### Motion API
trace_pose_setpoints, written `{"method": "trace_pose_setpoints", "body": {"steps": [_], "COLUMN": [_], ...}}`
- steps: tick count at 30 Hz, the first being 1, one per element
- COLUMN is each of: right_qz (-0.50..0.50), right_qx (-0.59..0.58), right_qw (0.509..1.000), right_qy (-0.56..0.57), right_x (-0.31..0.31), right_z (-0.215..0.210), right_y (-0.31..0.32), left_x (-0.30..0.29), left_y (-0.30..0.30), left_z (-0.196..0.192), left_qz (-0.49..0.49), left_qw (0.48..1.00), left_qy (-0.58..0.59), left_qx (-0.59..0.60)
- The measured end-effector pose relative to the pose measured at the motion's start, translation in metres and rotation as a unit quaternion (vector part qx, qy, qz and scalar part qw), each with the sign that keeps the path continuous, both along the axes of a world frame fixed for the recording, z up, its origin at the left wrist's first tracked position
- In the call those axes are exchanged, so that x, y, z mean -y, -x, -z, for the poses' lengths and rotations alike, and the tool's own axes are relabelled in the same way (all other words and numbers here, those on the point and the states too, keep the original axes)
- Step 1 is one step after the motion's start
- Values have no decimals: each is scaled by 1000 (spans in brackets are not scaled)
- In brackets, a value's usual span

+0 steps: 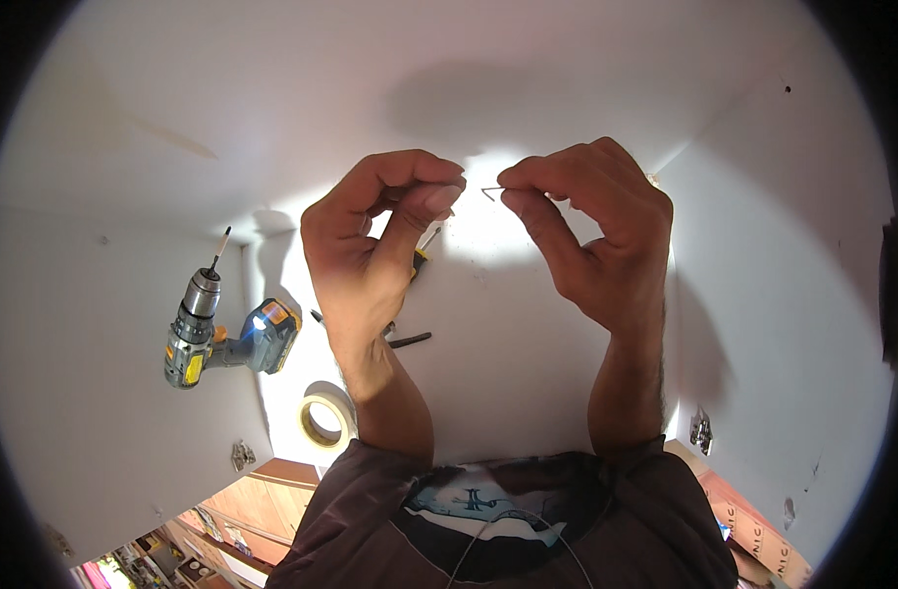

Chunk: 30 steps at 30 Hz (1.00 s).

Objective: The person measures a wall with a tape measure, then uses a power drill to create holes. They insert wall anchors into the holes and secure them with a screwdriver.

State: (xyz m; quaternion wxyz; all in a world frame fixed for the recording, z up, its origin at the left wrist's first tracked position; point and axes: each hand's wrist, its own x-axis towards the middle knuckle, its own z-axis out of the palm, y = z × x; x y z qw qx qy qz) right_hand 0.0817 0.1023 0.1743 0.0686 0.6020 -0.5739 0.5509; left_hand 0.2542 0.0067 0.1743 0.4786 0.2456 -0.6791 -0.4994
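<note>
Both of my hands are raised in front of me, fingertips facing each other with a small gap between. Thumb and fingers of my right hand [606, 226] pinch a thin bent piece of metal [489, 192], whose hooked end points toward the left. It looks like stiff wire or a small key; the rest is hidden in the fingers. My left hand [375, 221] is closed in a pinch too, and what it holds, if anything, cannot be made out. Below and behind the left wrist lie a screwdriver [421, 260] with a yellow-and-black handle and a dark tool [410, 341], both partly covered.
White panels surround me like a cabinet's inside. A cordless drill [196, 334] with a bit fitted is at the left, near a roll of tape [325, 420]. Metal hinges [243, 455] are fixed to the side panels. Brown cardboard [748, 525] shows at the lower right.
</note>
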Motion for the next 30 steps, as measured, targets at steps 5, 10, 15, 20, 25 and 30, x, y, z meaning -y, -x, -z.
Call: {"method": "trace_pose_setpoints", "body": {"steps": [5, 10, 15, 20, 25, 30], "right_qz": [-2, 12, 11, 24, 30, 22], "right_qx": [-1, -1, 14, 15, 5, 12], "right_qw": [1000, 1000, 1000, 1000, 1000, 1000], "right_qy": [-7, 1, 3, 7, 8, 10], "right_x": [2, 3, 5, 7, 8, 9], "right_z": [1, 1, 7, 7, 8, 9], "right_y": [-4, -4, -1, -3, -4, -4], "left_x": [-2, -5, -8, -7, -7, -7], "left_y": [0, 2, 4, 3, 3, 5], "left_z": [-2, -4, -5, -5, -4, -4], "left_qz": [5, 2, 2, 12, 7, -6], "left_qw": [998, 996, 996, 994, 994, 996], "left_qy": [34, 35, 20, 3, 19, 34], "left_qx": [44, 83, 90, 106, 105, 88]}}
